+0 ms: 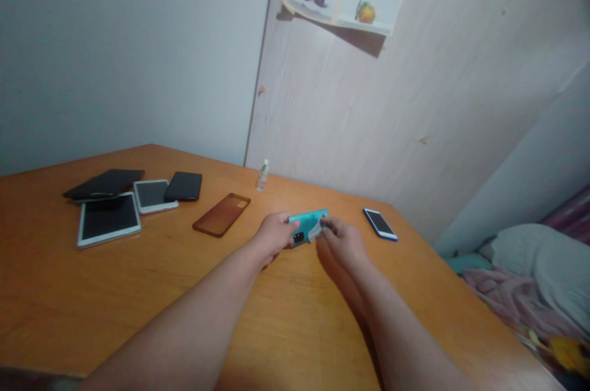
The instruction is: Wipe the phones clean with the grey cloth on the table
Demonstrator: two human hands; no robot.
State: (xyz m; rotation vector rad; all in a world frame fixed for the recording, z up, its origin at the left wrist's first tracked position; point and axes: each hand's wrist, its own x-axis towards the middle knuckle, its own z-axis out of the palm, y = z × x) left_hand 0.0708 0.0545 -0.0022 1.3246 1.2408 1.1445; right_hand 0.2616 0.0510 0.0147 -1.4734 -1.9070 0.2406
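Observation:
My left hand [278, 233] grips one end of a teal phone [304, 222], whose back with its dark camera block faces me. Pinched in my right hand [343, 241] is a white wipe [316, 230], pressed against the other end of the phone's back. Part of the phone is covered by the wipe and my fingers. To the left of my left hand lies a brown see-through phone case [222, 215]. A small clear spray bottle [262, 176] stands upright behind the phone.
At the left lie a white tablet [109, 219], a dark tablet [107, 183], a smaller white tablet [155, 196] and a black device [184, 186]. A blue-edged phone [380, 224] lies at the right of the wooden table [276, 323]. Walls stand behind; bedding [539, 274] is beyond the right edge.

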